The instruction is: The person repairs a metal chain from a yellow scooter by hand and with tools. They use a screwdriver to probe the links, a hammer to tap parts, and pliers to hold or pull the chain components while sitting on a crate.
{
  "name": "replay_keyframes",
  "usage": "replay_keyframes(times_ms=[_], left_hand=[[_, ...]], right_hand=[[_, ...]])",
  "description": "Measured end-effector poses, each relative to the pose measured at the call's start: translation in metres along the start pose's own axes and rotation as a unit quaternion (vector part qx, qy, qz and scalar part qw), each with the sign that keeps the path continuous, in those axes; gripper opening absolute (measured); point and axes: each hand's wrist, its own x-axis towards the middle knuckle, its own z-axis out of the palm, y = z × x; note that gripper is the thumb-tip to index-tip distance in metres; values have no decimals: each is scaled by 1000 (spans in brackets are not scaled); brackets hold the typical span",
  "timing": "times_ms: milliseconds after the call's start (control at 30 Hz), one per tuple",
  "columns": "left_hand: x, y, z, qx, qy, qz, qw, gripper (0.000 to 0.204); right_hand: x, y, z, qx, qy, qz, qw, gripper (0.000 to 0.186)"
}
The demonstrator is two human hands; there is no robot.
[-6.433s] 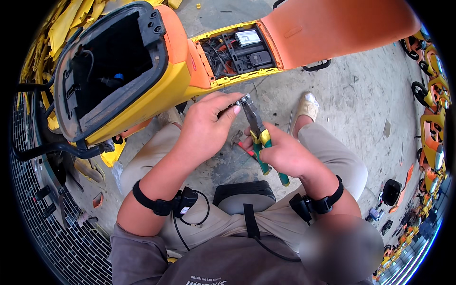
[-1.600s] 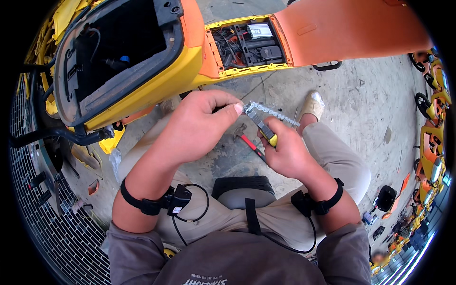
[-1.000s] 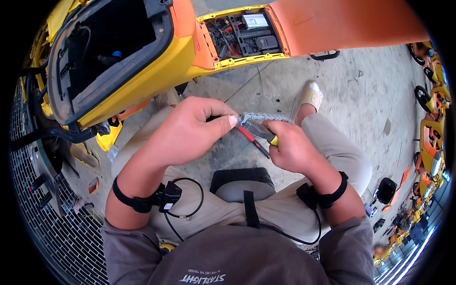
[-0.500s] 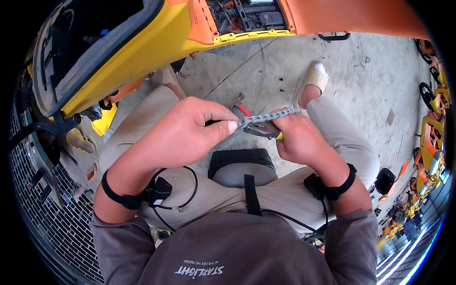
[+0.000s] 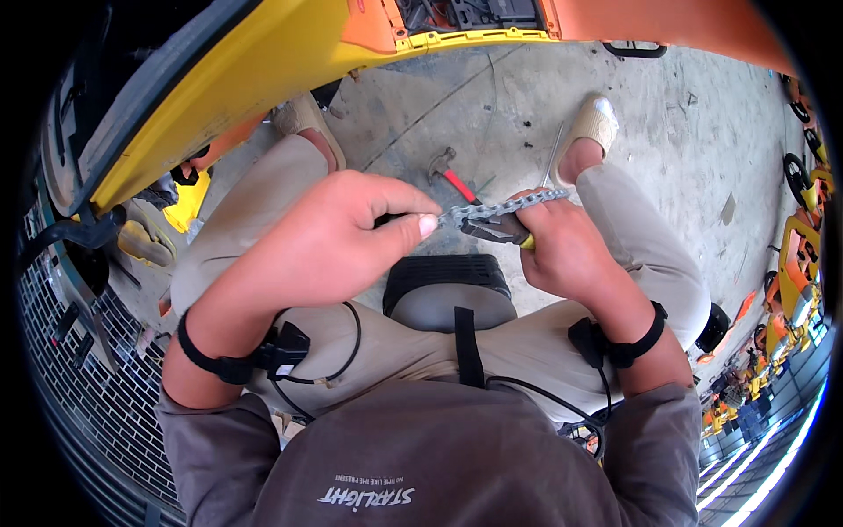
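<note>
A grey metal roller chain (image 5: 492, 210) stretches between my hands, above the floor and between my knees. My left hand (image 5: 338, 233) pinches its left end between thumb and forefinger. The chain's other end passes over the fingers of my right hand (image 5: 569, 246). That hand is closed round a pair of pliers (image 5: 496, 229) with dark jaws and a yellow grip. The jaws point left, just under the chain and close to my left fingertips. Whether they bite on a link, I cannot tell. My right fingers hide most of the pliers' handles.
A claw hammer with a red handle (image 5: 457, 184) and a thin metal rod (image 5: 554, 151) lie on the concrete floor. A yellow and orange vehicle body (image 5: 307, 61) spans the far side. Below my hands is a black and grey padded seat (image 5: 452, 303). Yellow vehicles (image 5: 795, 263) line the right.
The view has shifted slightly. My right hand and the pliers have moved a little to the right, away from my left fingertips. Both hands keep their holds.
</note>
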Motion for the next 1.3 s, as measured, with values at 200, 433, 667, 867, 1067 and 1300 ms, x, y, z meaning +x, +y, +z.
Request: replay_keyframes(times_ms=[200, 433, 667, 867, 1067, 1300], left_hand=[[8, 4, -3, 19, 90, 78, 993, 19], [24, 11, 1, 139, 174, 211, 952, 19], [31, 16, 12, 234, 259, 247, 904, 19], [37, 20, 13, 189, 277, 268, 903, 19], [35, 32, 13, 40, 229, 137, 963, 18], [43, 23, 8, 190, 266, 235, 915, 16]], right_hand=[[12, -6, -4, 119, 10, 15, 993, 48], [20, -11, -7, 387, -45, 57, 919, 72], [23, -21, -9, 518, -71, 133, 842, 66], [25, -18, -3, 498, -8, 111, 860, 62], [32, -25, -15, 450, 3, 156, 880, 57], [35, -28, -15, 461, 17, 170, 871, 54]])
